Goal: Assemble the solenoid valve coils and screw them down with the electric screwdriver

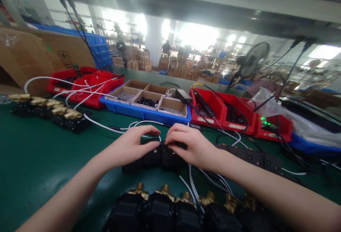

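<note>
Mid-counter, slightly nearer the near edge than the far one: a joined row of black plastic blocks [153, 158]. The left hand [133, 146] and right hand [190, 147] are both on it. Each grip is narrow, fingers curled down over the top of the blocks, fingertips nearly meeting in the middle. Block tops are hidden under the fingers, so what sits there can't be made out.

- Some white tubes [194, 186] run from under the right hand toward the near edge.
- Along the near edge, a row of black valve bodies with brass fittings [165, 209], cut off by the frame bottom.
- Toward the far-left corner, a second brass-topped row [50, 113].
- Just right of the right hand, a long black strip [255, 156], its far end lost among cables.
- The bare green counter [39, 161] on the left gives open room; the right side is crowded.
- Lining the far edge, a blue tray of cardboard boxes [145, 114] and red bins [229, 118].
</note>
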Motion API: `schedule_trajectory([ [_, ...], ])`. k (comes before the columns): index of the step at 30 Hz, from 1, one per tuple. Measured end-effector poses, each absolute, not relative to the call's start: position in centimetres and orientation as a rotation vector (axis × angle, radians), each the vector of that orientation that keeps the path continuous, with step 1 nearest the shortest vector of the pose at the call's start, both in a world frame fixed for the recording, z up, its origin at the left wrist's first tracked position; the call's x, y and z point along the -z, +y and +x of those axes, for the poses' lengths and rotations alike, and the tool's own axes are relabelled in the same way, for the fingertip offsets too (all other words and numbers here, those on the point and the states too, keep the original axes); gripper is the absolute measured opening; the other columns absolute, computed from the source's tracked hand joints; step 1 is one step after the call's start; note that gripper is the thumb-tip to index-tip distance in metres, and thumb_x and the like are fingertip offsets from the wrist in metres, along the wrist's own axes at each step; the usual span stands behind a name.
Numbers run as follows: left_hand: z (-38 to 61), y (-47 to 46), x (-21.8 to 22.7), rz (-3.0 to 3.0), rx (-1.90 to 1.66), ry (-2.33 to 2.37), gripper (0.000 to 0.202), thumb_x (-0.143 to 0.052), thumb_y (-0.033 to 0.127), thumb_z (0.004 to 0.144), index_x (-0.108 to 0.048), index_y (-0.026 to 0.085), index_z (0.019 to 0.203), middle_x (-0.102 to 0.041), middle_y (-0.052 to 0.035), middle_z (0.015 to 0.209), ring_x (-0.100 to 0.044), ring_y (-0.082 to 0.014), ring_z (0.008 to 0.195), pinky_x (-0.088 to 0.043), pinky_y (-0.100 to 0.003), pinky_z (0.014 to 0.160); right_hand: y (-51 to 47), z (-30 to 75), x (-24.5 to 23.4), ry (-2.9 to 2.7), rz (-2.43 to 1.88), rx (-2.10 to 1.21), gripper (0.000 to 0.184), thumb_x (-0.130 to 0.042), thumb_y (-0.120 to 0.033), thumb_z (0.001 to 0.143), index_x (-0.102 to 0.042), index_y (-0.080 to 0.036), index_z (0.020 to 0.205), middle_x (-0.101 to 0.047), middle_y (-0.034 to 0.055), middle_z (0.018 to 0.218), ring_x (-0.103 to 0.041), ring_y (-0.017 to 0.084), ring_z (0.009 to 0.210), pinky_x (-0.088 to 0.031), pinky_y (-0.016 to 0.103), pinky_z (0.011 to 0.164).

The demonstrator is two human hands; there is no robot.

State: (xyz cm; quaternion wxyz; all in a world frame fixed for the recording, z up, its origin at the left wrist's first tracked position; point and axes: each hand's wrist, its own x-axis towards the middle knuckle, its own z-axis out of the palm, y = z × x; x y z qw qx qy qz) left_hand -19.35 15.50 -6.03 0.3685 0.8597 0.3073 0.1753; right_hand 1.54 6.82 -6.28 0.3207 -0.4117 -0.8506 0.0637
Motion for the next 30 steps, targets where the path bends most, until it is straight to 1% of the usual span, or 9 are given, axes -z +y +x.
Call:
schedule_trajectory([
  [4, -18.9, 16.2, 6.3, 2.284, -0.214, 0.63, 0.046, -0.068, 0.041, 0.078, -0.065, 0.025, 0.121, -0.07, -0.0045, 0.121, -0.063, -0.0278, 0.11, -0.046, -0.035, 0.096, 6.8, 1.5, 7.7, -2.266, -0.987, -0.068, 0.01, -0.054, -0.012, 0.093, -0.063, -0.016, 0.089, -0.065, 0.008, 0.094, -0.061, 0.016, 0.088, -0.052, 0.028, 0.079],
  [9, -17.6, 17.4, 5.1, 2.347, 0.015, 0.497, 0.037, -0.073, 0.039, 0.077, -0.07, 0.024, 0.111, -0.073, -0.0021, 0.11, -0.066, -0.0259, 0.1, -0.046, -0.03, 0.086, 6.8, 1.3, 8.3, -2.37, -0.891, 0.068, 0.015, -0.05, -0.013, 0.096, -0.064, -0.014, 0.09, -0.067, 0.0096, 0.095, -0.059, 0.019, 0.085, -0.051, 0.033, 0.077],
  [13, -17.1, 18.0, 4.7, 2.288, -0.02, 0.455, 0.037, -0.076, 0.037, 0.075, -0.072, 0.028, 0.11, -0.074, 0.0025, 0.11, -0.066, -0.0241, 0.104, -0.045, -0.026, 0.087, 6.8, 1.3, 8.2, -2.338, -0.887, 0.038, 0.015, -0.051, -0.014, 0.097, -0.063, -0.014, 0.089, -0.068, 0.0087, 0.093, -0.059, 0.017, 0.085, -0.051, 0.031, 0.079],
  [16, -17.1, 18.1, 5.1, 2.244, -0.032, 0.474, 0.031, -0.075, 0.035, 0.076, -0.074, 0.027, 0.105, -0.075, 0.0036, 0.106, -0.065, -0.0244, 0.104, -0.045, -0.026, 0.087, 6.7, 1.3, 8.1, -2.331, -0.928, 0.009, 0.014, -0.052, -0.013, 0.095, -0.061, -0.015, 0.085, -0.066, 0.0085, 0.092, -0.058, 0.017, 0.086, -0.05, 0.03, 0.079],
  [19, -17.0, 18.0, 5.5, 2.233, -0.022, 0.487, 0.031, -0.075, 0.031, 0.074, -0.073, 0.025, 0.105, -0.075, 0.0038, 0.103, -0.066, -0.024, 0.102, -0.045, -0.026, 0.087, 6.7, 1.2, 8.0, -2.356, -0.968, -0.02, 0.009, -0.052, -0.012, 0.094, -0.061, -0.014, 0.093, -0.063, 0.0087, 0.092, -0.055, 0.018, 0.088, -0.049, 0.03, 0.078],
  [21, -16.9, 17.9, 5.6, 2.234, -0.004, 0.498, 0.032, -0.074, 0.032, 0.074, -0.073, 0.023, 0.105, -0.075, 0.0035, 0.1, -0.066, -0.0232, 0.098, -0.045, -0.026, 0.085, 6.7, 1.2, 7.9, -2.377, -0.976, -0.017, 0.011, -0.052, -0.011, 0.094, -0.061, -0.014, 0.099, -0.063, 0.0093, 0.095, -0.054, 0.019, 0.09, -0.049, 0.03, 0.078],
  [23, -16.8, 17.9, 5.6, 2.241, 0.02, 0.512, 0.033, -0.074, 0.033, 0.074, -0.073, 0.022, 0.105, -0.074, 0.0032, 0.099, -0.066, -0.0223, 0.096, -0.045, -0.026, 0.082, 6.6, 1.2, 7.9, -2.396, -0.987, 0.008, 0.011, -0.053, -0.012, 0.093, -0.062, -0.013, 0.1, -0.062, 0.0096, 0.095, -0.054, 0.019, 0.089, -0.048, 0.03, 0.077],
  [28, -17.0, 17.8, 5.4, 2.226, 0.052, 0.543, 0.043, -0.074, 0.031, 0.073, -0.07, 0.022, 0.115, -0.073, 0.0029, 0.111, -0.065, -0.0216, 0.105, -0.044, -0.024, 0.089, 6.7, 1.5, 8.2, -2.381, -1.045, 0.06, 0.004, -0.058, -0.012, 0.09, -0.062, -0.012, 0.09, -0.06, 0.0082, 0.088, -0.051, 0.019, 0.083, -0.045, 0.03, 0.073],
  [30, -17.0, 17.8, 5.3, 2.214, 0.055, 0.557, 0.045, -0.074, 0.032, 0.073, -0.069, 0.023, 0.117, -0.073, 0.003, 0.116, -0.063, -0.0222, 0.109, -0.044, -0.024, 0.092, 6.7, 1.6, 8.2, -2.367, -1.058, 0.067, 0.007, -0.057, -0.011, 0.091, -0.06, -0.013, 0.085, -0.058, 0.0068, 0.084, -0.05, 0.018, 0.081, -0.044, 0.029, 0.071],
])
